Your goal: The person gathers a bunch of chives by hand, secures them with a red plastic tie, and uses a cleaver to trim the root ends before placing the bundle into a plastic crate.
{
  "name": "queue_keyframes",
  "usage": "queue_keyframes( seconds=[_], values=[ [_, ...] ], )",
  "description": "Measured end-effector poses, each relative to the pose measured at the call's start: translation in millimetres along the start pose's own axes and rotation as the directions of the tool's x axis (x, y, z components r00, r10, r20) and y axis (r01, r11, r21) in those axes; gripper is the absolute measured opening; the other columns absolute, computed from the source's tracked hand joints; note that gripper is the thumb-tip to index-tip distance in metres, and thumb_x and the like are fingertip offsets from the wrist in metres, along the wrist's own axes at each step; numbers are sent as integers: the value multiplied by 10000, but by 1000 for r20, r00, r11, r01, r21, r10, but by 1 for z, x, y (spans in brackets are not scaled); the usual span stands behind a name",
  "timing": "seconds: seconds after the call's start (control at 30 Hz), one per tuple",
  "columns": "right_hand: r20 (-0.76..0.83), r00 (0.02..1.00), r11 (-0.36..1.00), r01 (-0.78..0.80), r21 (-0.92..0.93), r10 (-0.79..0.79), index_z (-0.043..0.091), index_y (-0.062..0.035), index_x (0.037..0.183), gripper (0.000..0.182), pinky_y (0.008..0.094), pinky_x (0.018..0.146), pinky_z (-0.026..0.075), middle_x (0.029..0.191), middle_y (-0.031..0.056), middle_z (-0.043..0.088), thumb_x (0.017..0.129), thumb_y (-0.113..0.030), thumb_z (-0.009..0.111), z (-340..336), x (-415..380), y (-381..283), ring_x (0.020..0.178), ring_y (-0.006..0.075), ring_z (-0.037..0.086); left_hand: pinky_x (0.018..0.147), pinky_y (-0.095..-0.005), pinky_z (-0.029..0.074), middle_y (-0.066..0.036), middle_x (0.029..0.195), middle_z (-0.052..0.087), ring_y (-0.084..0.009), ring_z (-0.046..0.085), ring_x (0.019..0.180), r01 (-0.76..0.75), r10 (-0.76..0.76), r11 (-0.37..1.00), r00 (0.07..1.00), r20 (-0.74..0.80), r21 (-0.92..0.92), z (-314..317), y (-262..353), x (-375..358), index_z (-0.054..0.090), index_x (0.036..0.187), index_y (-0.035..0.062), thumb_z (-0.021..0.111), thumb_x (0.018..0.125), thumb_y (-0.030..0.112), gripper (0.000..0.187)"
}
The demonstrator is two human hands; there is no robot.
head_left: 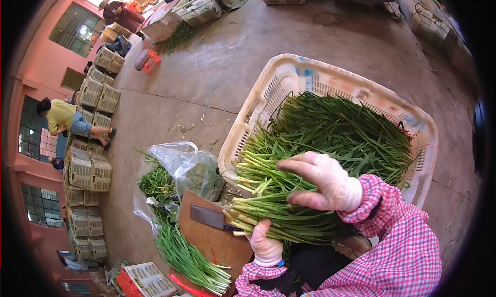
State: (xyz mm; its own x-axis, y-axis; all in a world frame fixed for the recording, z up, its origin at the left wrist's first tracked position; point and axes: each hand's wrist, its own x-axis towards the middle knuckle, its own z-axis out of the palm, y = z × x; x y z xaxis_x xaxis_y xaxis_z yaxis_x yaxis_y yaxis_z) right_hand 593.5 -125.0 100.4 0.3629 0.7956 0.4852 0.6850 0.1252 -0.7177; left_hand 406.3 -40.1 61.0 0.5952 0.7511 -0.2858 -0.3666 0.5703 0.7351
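A thick bunch of garlic chives (305, 222), with pale cut ends pointing left, lies at the near edge of a white plastic crate (237, 137). My left hand (266, 243), in a whitish glove, grips it from below near the stem ends. Just above the leaves is my right hand (323, 181), gloved too, its fingers and thumb apart and nothing held between them. More chives (346, 131) fill the crate. Beside my left hand, a cleaver (206, 216) rests on a brown board (194, 199), its dark handle partly under the stems.
Another bunch of green stalks (194, 258) lies across the board's lower side near red ties. A clear plastic bag (181, 162) with loose greens sits left of the crate. Stacked crates (80, 168) line the wall, where a person (67, 119) stands. A red stool (150, 61) is farther off.
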Motion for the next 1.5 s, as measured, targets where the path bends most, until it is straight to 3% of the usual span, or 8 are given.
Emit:
queue_keyframes(
  seconds=[0.37,0.43,0.53,0.6,0.73,0.93,1.13,1.5],
  values=[
    [309,951,922,-144,359,29,613,-30,1007,235,405,593,484,740,157,618,856,-208,584,24,-58,-16,659,348,599,1021,-367,365,-87,1256,427,-201,431,1177,-34,-60,940,963,264,340,-9,21,-41,233,1421,36,796,715,220,921],
    [335,942,860,-195,471,30,604,-19,1021,239,400,610,493,774,171,621,871,-203,572,23,-61,-12,690,353,604,1035,-363,352,-123,1305,373,-228,437,1182,-452,-158,420,818,554,787,-16,48,-22,248,1400,0,823,677,337,983],
    [518,855,735,-375,565,38,587,1,1045,241,361,642,500,807,164,623,910,-195,547,10,-63,-13,708,306,616,889,-434,529,-158,1427,313,-327,445,1245,276,-356,910,903,242,309,29,53,-49,209,1444,142,599,886,356,713],
    [740,668,491,-671,556,74,575,14,1081,257,312,664,487,793,101,630,937,-196,534,8,-68,-7,701,205,599,920,-485,498,-139,1445,332,-325,431,1266,798,-792,593,557,251,102,11,55,-42,165,1463,212,375,974,408,567],
    [880,459,335,-854,399,122,619,44,1075,274,277,797,474,963,80,656,909,-171,587,9,-80,17,867,142,587,1111,-476,206,-142,1352,458,-311,436,1267,-402,-115,790,643,757,462,23,29,-38,393,1349,79,607,848,176,553],
    [383,912,12,-389,921,147,648,112,940,413,334,813,515,904,212,674,837,-287,646,5,-27,23,858,265,658,1091,-451,232,-100,1094,550,-326,446,1211,-441,-44,768,687,725,464,28,24,-46,466,1229,50,626,778,113,483],
    [918,354,821,-459,339,-181,640,-28,1085,337,336,824,489,952,148,681,899,-297,560,44,13,-8,903,259,649,831,-347,482,-120,1075,571,-227,584,974,-592,137,674,689,712,443,48,29,-67,565,1095,36,833,648,110,526],
    [727,618,952,-130,-279,298,689,-94,857,212,373,686,524,758,142,669,761,-276,635,76,-55,71,745,298,661,1026,-522,366,-183,1005,627,-318,601,1016,-567,569,821,805,168,-68,-12,158,-121,527,1134,-16,653,771,193,436]
  ],
)
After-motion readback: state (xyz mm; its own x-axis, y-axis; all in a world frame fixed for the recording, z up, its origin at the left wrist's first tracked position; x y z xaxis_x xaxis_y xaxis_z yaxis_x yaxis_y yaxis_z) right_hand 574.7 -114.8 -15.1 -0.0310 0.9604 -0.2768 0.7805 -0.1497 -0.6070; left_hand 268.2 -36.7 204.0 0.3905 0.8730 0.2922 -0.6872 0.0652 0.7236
